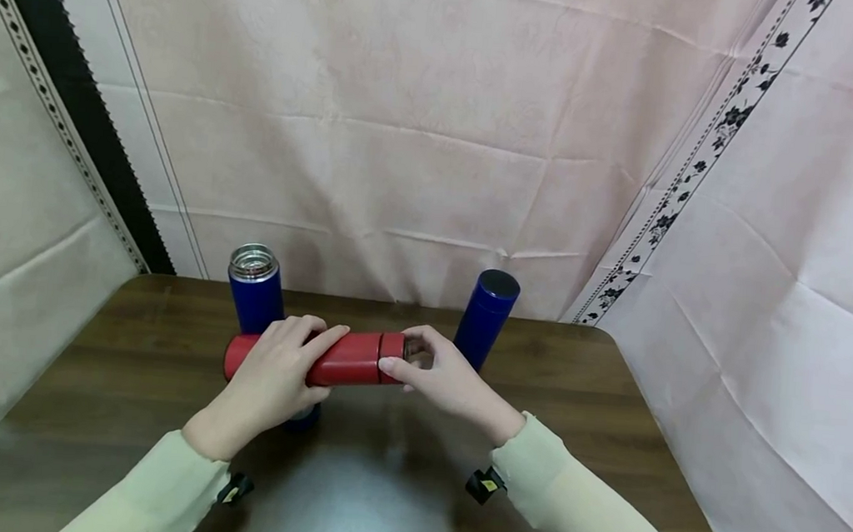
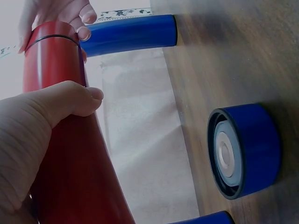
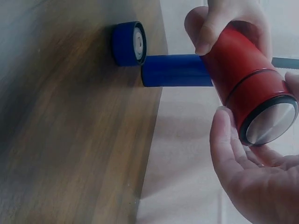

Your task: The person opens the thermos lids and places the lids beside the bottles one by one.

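Observation:
My left hand grips the body of a red thermos bottle, which lies sideways above the table. At its right end is a red lid with a dark rim and a silver disc on top. The fingers and thumb of my right hand pinch that lid around its edge. Behind my left hand stands a blue thermos bottle with its steel mouth uncovered. Its detached-looking blue lid sits on the table below the red bottle, partly hidden in the head view.
A second blue thermos bottle, with a dark top, stands behind my right hand. The brown wooden table ends at a pale hanging cloth. More cloth hangs along both sides.

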The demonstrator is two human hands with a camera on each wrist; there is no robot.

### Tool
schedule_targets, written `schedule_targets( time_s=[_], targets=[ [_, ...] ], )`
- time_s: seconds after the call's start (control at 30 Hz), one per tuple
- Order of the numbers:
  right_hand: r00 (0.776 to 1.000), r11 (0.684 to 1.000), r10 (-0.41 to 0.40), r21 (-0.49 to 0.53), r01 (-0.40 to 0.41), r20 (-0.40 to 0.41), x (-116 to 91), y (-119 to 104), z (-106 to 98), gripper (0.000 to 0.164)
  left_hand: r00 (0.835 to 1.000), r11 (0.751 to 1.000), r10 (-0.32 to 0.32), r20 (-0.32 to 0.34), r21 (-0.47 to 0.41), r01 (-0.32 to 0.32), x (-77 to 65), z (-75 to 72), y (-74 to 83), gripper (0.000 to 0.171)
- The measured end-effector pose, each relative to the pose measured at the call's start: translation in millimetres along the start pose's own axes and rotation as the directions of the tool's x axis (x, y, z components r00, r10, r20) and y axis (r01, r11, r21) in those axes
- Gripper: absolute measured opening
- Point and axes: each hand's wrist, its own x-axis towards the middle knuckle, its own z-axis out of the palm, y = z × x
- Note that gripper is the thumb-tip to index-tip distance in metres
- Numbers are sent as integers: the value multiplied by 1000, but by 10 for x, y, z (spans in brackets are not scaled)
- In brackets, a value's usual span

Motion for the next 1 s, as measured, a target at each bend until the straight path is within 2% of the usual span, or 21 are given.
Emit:
schedule_targets(
  time_s=[0.13,0.3,0.4,0.5,0.57,0.63,0.73,0.8,0.87,0.93,0.97,1.0],
  targets=[
    [998,996,-57,-75,56,-16,-18,32,3,55,1000,1000,10,-1,-6,-10,-3,12,-1,81],
    [989,970,-149,-197,144,-12,-31,92,3,58,1000,1000,14,4,-16,-14,-12,39,-9,82],
    [980,945,-198,-265,190,-2,-52,119,-1,62,1000,1000,13,12,-25,-13,-10,55,-8,82],
    [965,899,-263,-359,251,15,-78,116,5,66,1000,1000,9,22,-27,-9,-6,63,-9,82],
    [948,845,-318,-446,296,27,-91,107,12,69,1000,1000,4,31,-31,-3,-2,60,-9,82],
    [918,755,-395,-553,353,46,-88,101,20,71,999,999,0,39,-32,1,3,58,-12,82],
    [851,571,-517,-705,421,90,-82,112,25,72,999,999,-6,48,-36,8,13,59,-11,81],
    [792,436,-597,-777,455,129,-80,131,23,69,999,999,-4,52,-39,6,20,63,-11,81],
    [740,336,-652,-813,475,163,-88,153,15,68,998,999,-1,55,-42,3,28,66,-9,80],
    [709,286,-682,-827,485,180,-91,180,6,68,998,999,4,57,-46,-1,38,71,-5,79],
    [703,282,-688,-828,486,178,-94,191,3,68,998,999,5,58,-48,-2,43,75,-3,79],
    [708,294,-686,-826,480,167,-94,203,2,71,998,999,6,59,-51,-3,48,78,0,79]
  ],
)
